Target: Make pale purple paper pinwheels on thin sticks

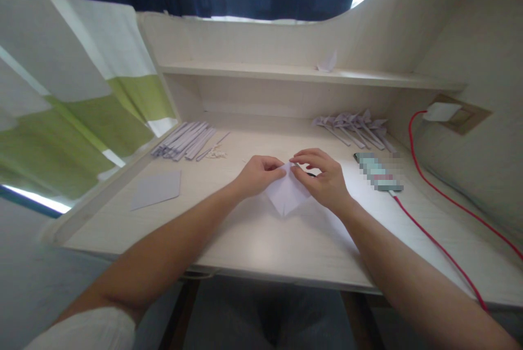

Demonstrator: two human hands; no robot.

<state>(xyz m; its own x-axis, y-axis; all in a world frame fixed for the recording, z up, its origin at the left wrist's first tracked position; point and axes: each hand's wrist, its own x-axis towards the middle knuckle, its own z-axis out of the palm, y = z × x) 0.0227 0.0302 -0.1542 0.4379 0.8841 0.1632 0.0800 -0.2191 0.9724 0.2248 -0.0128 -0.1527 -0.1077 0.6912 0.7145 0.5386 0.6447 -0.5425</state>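
Note:
A square of white paper (287,194), turned corner-on, is held above the middle of the desk. A short line, perhaps a slit or crease, runs in from its lower corner. My left hand (262,176) pinches the paper near its upper left edge between thumb and fingers. At the top corner, the thumb and fingers of my right hand (324,178) are closed on the paper. Part of a small dark curved object (311,174) shows behind my right hand; I cannot make out what it is.
Rolled paper sticks (186,140) lie at the back left, beside small pale scraps (216,152). Paper sheets (157,190) rest nearer. Paper pinwheels (355,124) lie at the back right, near a phone (378,172) with a red cable (441,254). A folded paper piece (327,62) stands on the shelf.

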